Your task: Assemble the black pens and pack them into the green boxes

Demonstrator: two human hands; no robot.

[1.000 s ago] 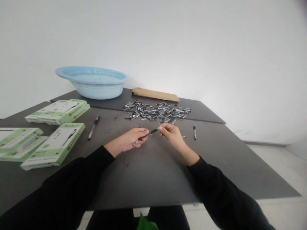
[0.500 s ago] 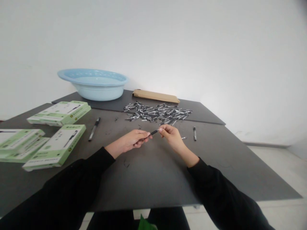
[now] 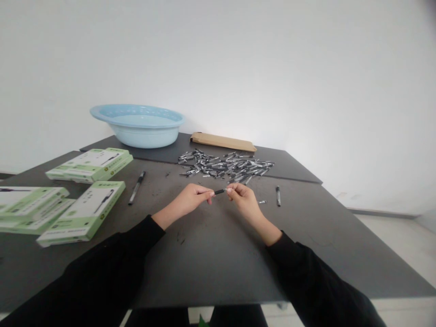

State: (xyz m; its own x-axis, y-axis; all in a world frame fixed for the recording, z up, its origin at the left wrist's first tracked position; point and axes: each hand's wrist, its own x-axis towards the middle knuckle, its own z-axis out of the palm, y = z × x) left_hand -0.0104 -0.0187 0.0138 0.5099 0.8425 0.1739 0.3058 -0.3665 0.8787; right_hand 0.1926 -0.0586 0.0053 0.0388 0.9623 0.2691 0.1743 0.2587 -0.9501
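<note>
My left hand (image 3: 194, 200) pinches a pen (image 3: 220, 191) whose black grip sticks out to the right between my hands. The thumb and forefinger of my right hand (image 3: 242, 196) are closed at the pen's pointed end; any small part between them is hidden. Just beyond my hands lies a loose heap of clear and black pen parts (image 3: 250, 168). A small clear piece (image 3: 262, 201) and a short pen part (image 3: 278, 196) lie to the right of my right hand. A longer capped pen (image 3: 136, 188) rests on the left.
Green and white pen boxes (image 3: 85, 209) lie on the left of the dark table (image 3: 211, 263). At the back left stands a light blue basin (image 3: 146, 136). A flat brown cardboard piece (image 3: 223, 141) lies behind the heap, near the wall.
The whole view has shifted slightly, so everything sits a little lower. My left fingers have closed up around the pen, and both hands still hold it.
</note>
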